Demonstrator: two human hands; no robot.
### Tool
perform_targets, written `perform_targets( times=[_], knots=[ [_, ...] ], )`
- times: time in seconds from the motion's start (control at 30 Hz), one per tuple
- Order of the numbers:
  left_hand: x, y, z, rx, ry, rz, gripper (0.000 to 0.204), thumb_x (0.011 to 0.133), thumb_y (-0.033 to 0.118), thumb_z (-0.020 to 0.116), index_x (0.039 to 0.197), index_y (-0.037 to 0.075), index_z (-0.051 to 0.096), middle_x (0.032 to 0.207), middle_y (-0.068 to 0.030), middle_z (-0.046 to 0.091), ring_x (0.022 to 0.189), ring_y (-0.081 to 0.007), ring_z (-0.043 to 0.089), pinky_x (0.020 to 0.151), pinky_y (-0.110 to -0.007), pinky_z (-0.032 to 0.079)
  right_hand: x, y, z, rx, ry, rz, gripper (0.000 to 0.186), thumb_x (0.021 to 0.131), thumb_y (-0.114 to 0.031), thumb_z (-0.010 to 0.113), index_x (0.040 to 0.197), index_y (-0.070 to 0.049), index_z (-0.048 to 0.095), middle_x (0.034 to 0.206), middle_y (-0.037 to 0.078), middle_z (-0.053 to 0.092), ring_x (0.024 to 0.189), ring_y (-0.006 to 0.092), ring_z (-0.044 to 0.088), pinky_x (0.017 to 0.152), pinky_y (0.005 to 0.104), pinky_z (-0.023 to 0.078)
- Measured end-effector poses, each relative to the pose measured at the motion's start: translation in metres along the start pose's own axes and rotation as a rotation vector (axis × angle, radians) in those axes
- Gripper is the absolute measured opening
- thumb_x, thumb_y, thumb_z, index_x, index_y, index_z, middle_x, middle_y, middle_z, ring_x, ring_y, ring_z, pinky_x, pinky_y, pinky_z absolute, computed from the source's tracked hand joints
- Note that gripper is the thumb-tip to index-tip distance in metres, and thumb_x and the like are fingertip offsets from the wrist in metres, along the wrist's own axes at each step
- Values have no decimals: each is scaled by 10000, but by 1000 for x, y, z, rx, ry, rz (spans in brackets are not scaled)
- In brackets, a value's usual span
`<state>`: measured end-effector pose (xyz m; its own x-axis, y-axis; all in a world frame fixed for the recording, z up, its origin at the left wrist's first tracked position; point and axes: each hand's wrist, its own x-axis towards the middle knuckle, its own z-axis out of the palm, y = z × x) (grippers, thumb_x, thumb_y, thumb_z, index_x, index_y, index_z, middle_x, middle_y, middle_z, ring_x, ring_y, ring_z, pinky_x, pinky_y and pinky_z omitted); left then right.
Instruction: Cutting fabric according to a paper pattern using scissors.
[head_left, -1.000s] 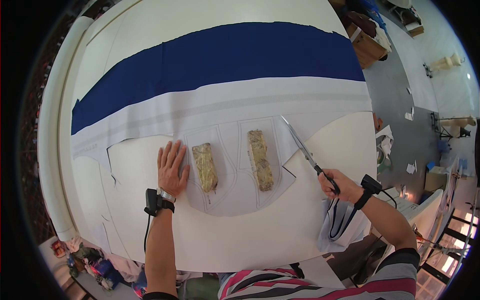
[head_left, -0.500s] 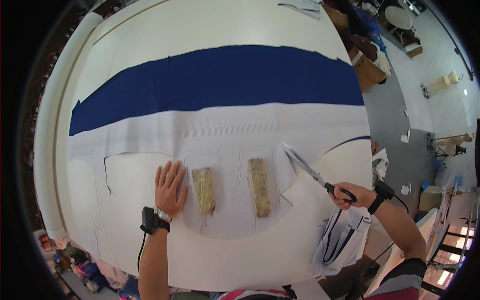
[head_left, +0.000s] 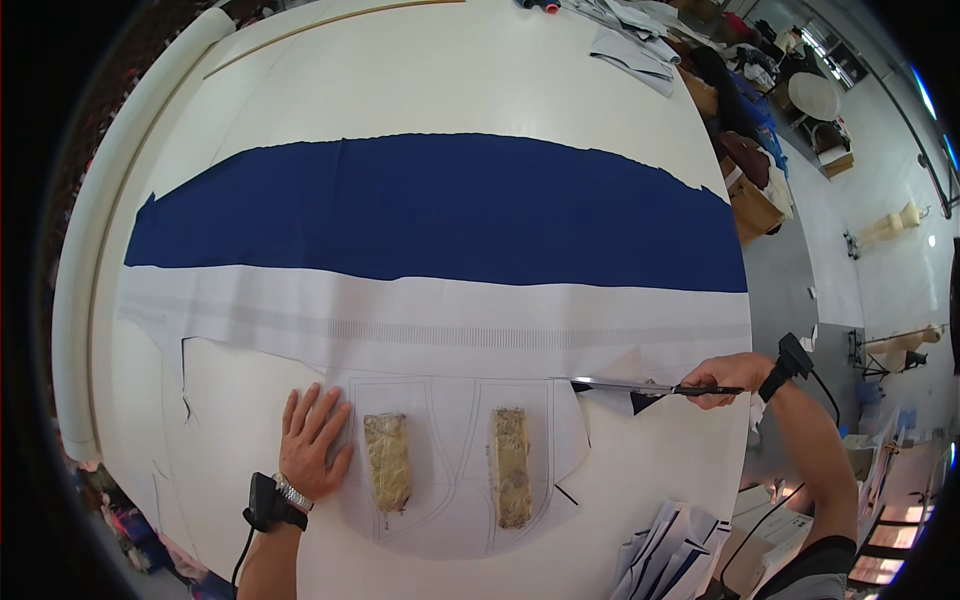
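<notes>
Right hand grips scissors at pattern paper's right side.
Left hand flat at paper's left edge, grasping nothing; tabletop spreads to paper's right.

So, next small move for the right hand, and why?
Probably a short leftward snip with the silver, black-handled scissors: the right hand grips them, their tips lie at the white printed paper, and two tan oblong blocks rest on it, with the left hand flat beside them.

Garment workshop: scissors, blue cloth, dress form.
</notes>
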<state>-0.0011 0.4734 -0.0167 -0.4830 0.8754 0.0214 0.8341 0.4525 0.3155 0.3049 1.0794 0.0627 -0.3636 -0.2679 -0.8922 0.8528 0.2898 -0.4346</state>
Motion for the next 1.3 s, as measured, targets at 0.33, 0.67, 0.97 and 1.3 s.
perform_targets(
  times=[0.33, 0.67, 0.97, 1.3],
  knots=[
    [-2, -5, 6, 11, -10, -4, 660, 862, 210, 715, 1504, 96, 614, 1636, -158, 510, 1566, -432, 376, 1299, -655, 214, 10, 1, -24, -53, -62, -27, 299, 968, -338, 779, 883, -94, 628, 654, -74, 510, 540, 41, 428, 495, 247, 325],
    [-5, -7, 7, 7, -12, 5, 680, 862, 221, 710, 1523, 100, 602, 1642, -160, 505, 1571, -435, 372, 1300, -658, 209, 14, -3, -26, -83, -48, 31, 296, 967, -308, 801, 867, -79, 642, 635, -71, 522, 537, 44, 443, 488, 258, 317],
    [-5, -6, 7, 6, -11, -7, 653, 882, 232, 704, 1515, 102, 609, 1639, -163, 508, 1568, -435, 375, 1299, -653, 210, 21, -6, -29, -164, -36, -37, 408, 935, -441, 851, 885, -83, 661, 629, -68, 526, 550, 56, 454, 517, 260, 321],
    [-3, -3, 3, -13, -9, -5, 640, 875, 227, 716, 1495, 97, 623, 1627, -167, 518, 1564, -438, 379, 1304, -642, 205, 20, -24, -25, -280, 36, 22, 399, 903, -406, 880, 865, -71, 666, 661, -76, 496, 607, 80, 457, 564, 290, 340]
  ],
)
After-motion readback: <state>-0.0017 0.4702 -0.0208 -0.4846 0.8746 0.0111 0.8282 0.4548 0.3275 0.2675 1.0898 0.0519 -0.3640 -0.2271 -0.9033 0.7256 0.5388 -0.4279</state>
